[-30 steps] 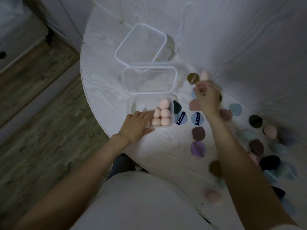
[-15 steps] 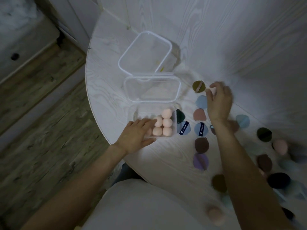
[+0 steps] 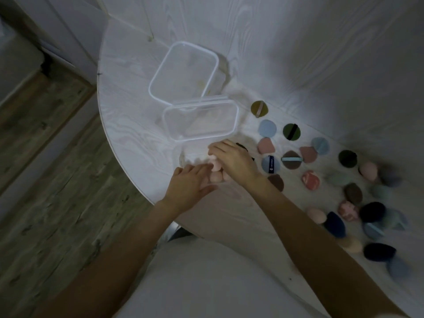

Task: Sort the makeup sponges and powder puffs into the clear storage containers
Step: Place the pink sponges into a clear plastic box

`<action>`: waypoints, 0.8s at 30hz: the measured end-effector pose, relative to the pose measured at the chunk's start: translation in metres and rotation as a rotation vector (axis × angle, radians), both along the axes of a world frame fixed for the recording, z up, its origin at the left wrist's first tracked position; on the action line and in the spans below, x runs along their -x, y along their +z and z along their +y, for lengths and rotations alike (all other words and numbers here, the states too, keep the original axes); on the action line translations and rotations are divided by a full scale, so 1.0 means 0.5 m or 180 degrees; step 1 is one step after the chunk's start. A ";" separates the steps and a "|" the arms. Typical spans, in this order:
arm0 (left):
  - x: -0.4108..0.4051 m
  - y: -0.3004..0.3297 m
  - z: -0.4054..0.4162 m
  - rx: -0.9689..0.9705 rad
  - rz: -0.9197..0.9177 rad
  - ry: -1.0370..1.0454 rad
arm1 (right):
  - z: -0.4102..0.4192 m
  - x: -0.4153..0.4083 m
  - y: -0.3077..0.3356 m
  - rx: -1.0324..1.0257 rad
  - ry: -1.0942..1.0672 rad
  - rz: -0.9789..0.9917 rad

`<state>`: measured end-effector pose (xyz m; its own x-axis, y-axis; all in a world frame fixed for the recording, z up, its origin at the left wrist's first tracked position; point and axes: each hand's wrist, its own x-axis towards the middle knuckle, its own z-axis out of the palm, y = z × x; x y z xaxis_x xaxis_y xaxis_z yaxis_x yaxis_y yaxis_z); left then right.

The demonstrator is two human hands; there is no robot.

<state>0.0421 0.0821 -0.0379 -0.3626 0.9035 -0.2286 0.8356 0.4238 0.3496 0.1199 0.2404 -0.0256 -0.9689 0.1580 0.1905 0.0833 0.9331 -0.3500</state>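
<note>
A small clear container (image 3: 183,154) near the table's front edge holds several pink sponges (image 3: 216,175). My left hand (image 3: 188,187) lies flat against its near left side, fingers extended. My right hand (image 3: 234,160) hovers over the container, fingers curled around a pink sponge that peeks out at the fingertips (image 3: 210,154). Just behind it stands a larger empty clear container (image 3: 199,121), with another clear box or lid (image 3: 183,72) behind that. Round powder puffs lie to the right: olive (image 3: 259,109), light blue (image 3: 267,128), dark green (image 3: 291,131), pink (image 3: 265,145).
More puffs and sponges are scattered to the far right, among them a pale pink sponge (image 3: 368,171) and a navy sponge (image 3: 375,212). The white table's curved edge (image 3: 119,143) drops to a wooden floor on the left. A white wall panel rises behind the puffs.
My right hand closed on a pink sponge beside the olive puff, then carried it left and toward me to the small container. The left hand stayed by the container.
</note>
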 end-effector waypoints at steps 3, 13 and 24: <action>0.002 0.000 0.002 -0.0001 -0.0001 0.0013 | 0.009 0.012 -0.007 -0.0108 0.0054 -0.0798; 0.018 -0.008 0.005 -0.0127 -0.0139 -0.0150 | -0.015 0.067 0.051 -0.0446 -0.0128 -0.2236; 0.041 -0.004 0.010 -0.0208 -0.0403 -0.0215 | -0.023 0.027 0.028 0.0474 -0.1433 -0.0818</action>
<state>0.0216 0.0871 -0.0401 -0.2726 0.9393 -0.2084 0.8089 0.3410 0.4789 0.1065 0.2289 -0.0114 -0.8117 0.5755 -0.1000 0.5638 0.7272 -0.3915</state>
